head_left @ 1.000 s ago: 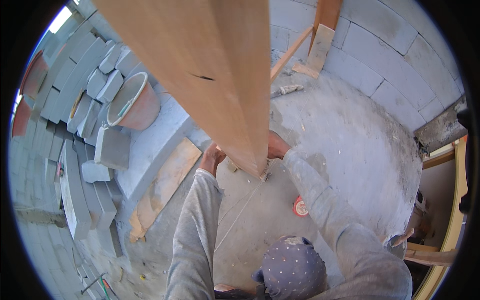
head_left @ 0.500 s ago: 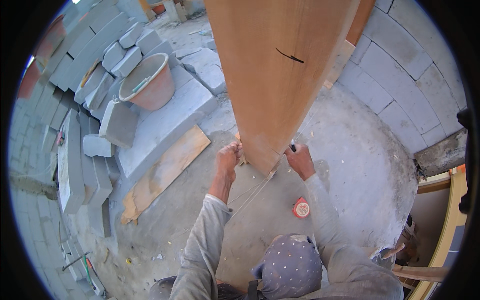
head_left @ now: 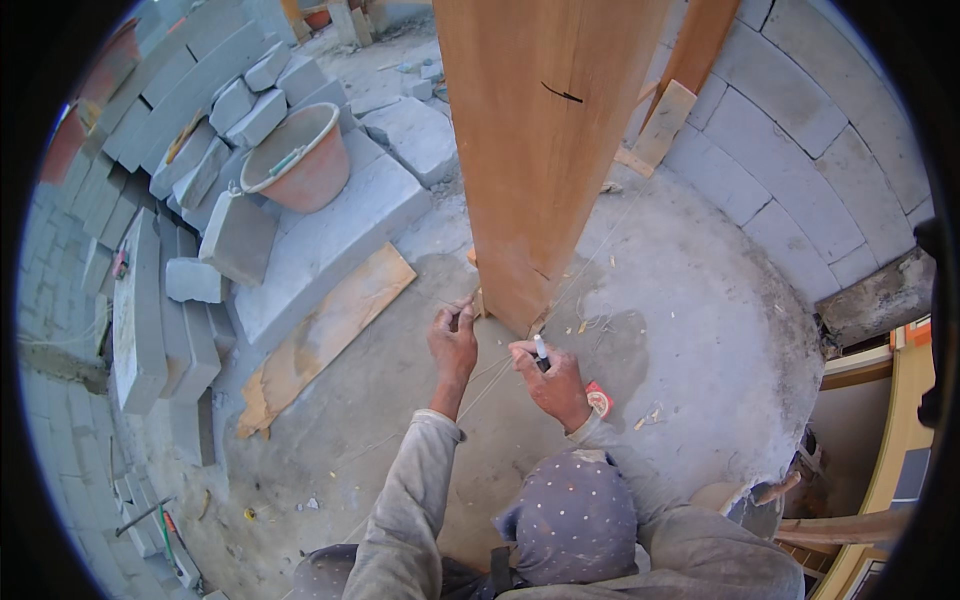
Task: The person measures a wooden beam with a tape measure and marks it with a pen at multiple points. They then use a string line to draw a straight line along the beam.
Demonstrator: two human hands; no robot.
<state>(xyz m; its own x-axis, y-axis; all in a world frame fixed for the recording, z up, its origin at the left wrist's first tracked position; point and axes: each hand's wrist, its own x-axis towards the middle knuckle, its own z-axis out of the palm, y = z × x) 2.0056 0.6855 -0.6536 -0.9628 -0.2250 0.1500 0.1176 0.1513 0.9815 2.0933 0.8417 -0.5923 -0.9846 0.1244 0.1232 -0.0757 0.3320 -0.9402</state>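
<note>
A wide wooden post (head_left: 545,170) stands upright before me, a short dark pen stroke on its face. My left hand (head_left: 453,348) is closed in a pinch beside the left of its foot; whatever thin thing the fingertips hold is too small to make out. My right hand (head_left: 553,382) grips a marker pen (head_left: 541,350) with a white end pointing up, nearer to me than the post's foot and apart from it. Thin strings run across the floor near both hands. A red tape measure (head_left: 599,399) lies by my right wrist, partly covered by it.
A flat wooden board (head_left: 330,340) lies on the floor to the left. Beyond it are grey blocks (head_left: 235,238) and a pinkish bucket (head_left: 300,165) on a slab. At the right stands a block wall (head_left: 780,150), with a short board (head_left: 663,125) against a slanting timber.
My right hand has drawn back from the post's right edge toward me, bringing the marker pen along. My left hand has come slightly lower, and the view has shifted a little.
</note>
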